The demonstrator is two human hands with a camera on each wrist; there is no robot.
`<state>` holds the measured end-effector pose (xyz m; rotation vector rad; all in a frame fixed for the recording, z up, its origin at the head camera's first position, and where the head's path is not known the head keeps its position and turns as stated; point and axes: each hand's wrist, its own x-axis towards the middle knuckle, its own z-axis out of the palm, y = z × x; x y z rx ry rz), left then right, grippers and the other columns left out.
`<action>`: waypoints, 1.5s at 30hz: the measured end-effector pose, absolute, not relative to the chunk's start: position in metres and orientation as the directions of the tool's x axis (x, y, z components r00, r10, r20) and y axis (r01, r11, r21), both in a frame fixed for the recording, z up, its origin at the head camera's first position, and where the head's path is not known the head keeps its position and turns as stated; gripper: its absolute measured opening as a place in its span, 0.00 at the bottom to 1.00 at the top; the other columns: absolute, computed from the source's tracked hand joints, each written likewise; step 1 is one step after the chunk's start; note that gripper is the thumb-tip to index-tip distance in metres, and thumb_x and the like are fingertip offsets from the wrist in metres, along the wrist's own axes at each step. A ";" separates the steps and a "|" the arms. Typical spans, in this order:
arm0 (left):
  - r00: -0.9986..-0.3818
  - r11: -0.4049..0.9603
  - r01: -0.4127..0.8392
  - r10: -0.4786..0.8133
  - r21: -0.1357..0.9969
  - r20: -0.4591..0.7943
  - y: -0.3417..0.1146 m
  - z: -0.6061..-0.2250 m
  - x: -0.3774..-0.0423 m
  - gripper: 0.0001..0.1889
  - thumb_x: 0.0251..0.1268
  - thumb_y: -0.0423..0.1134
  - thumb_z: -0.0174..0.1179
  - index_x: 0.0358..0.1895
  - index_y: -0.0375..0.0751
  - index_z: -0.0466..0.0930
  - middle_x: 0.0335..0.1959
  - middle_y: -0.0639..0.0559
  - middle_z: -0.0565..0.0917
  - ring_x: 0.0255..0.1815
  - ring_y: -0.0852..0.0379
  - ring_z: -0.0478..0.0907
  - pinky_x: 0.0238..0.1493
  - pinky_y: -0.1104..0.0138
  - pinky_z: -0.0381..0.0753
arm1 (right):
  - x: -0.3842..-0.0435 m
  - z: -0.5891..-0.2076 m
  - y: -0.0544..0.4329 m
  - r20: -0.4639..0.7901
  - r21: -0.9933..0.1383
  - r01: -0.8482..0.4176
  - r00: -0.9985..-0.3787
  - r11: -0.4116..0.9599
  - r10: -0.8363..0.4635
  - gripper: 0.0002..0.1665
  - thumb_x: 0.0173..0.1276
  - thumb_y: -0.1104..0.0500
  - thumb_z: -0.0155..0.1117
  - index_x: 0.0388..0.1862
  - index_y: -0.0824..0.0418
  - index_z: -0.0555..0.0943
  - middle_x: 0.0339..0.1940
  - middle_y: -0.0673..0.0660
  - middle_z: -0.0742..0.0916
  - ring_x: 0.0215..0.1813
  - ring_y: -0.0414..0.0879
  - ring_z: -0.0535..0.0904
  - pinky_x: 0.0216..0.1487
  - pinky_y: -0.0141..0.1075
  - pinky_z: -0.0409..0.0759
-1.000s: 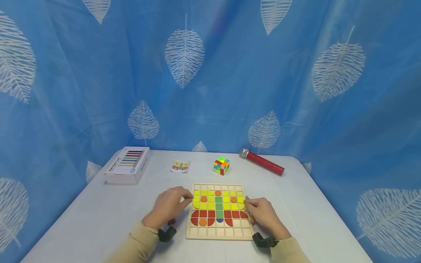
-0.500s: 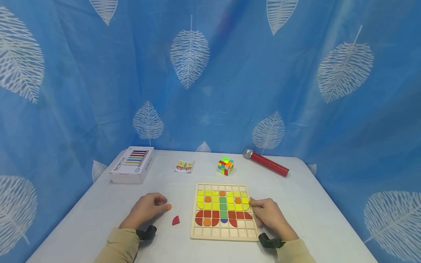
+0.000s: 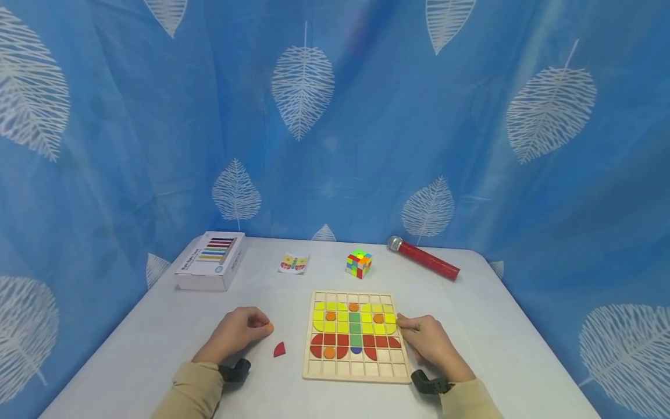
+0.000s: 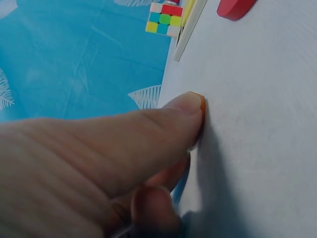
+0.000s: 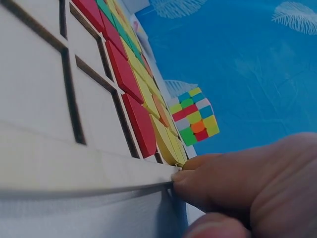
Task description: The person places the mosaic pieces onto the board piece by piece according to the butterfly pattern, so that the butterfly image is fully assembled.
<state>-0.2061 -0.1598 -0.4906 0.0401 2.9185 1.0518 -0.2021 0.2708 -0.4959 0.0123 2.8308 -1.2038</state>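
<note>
My left hand (image 3: 237, 333) pinches an orange disc (image 3: 270, 327) between thumb and fingers, low over the white table. In the left wrist view, only the edge of the orange disc (image 4: 202, 111) shows past the thumb. A red quarter-round piece (image 3: 280, 349) lies between this hand and the wooden grid board (image 3: 356, 380). Yellow, red, green, orange and blue pieces fill much of the board in a butterfly shape. My right hand (image 3: 429, 340) holds the board's right edge; in the right wrist view, thumb and index fingertips (image 5: 184, 179) meet at its rim, near a yellow rounded piece (image 5: 166, 144).
Behind the board stands a puzzle cube (image 3: 359, 264). A small picture card (image 3: 293, 263) lies to its left, and a white box (image 3: 209, 262) sits at the back left. A red microphone (image 3: 425, 259) lies at the back right, before a blue leaf-patterned curtain (image 3: 366, 145).
My left hand has moved left, away from the board's left edge, and has taken the orange disc. The red piece it partly covered now shows fully. My right hand stays at the board's edge.
</note>
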 end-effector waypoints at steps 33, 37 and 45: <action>-1.000 0.675 -0.009 -0.003 0.738 -0.009 -0.152 -0.494 -0.206 0.04 0.61 0.37 0.72 0.36 0.46 0.87 0.34 0.56 0.84 0.38 0.56 0.76 0.38 0.64 0.76 | -0.203 -0.496 0.269 -0.080 -0.716 0.046 -0.997 0.697 -0.017 0.21 0.71 0.58 0.67 0.62 0.56 0.85 0.49 0.55 0.91 0.09 0.43 0.68 0.14 0.33 0.66; -1.000 0.644 -0.011 -0.004 0.765 -0.012 -0.143 -0.493 -0.203 0.04 0.60 0.38 0.73 0.36 0.47 0.87 0.34 0.55 0.83 0.36 0.55 0.76 0.35 0.64 0.77 | -0.201 -0.497 0.270 -0.077 -0.716 0.044 -0.997 0.696 -0.016 0.21 0.71 0.58 0.67 0.62 0.56 0.85 0.49 0.54 0.91 0.09 0.42 0.68 0.14 0.32 0.66; -0.985 0.586 0.127 0.172 0.800 0.030 -0.091 -0.477 -0.196 0.04 0.61 0.42 0.73 0.34 0.50 0.87 0.31 0.58 0.84 0.35 0.55 0.75 0.32 0.64 0.76 | -0.201 -0.496 0.270 -0.081 -0.726 0.042 -0.996 0.686 -0.025 0.21 0.71 0.57 0.67 0.63 0.56 0.84 0.30 0.51 0.87 0.08 0.41 0.67 0.14 0.31 0.65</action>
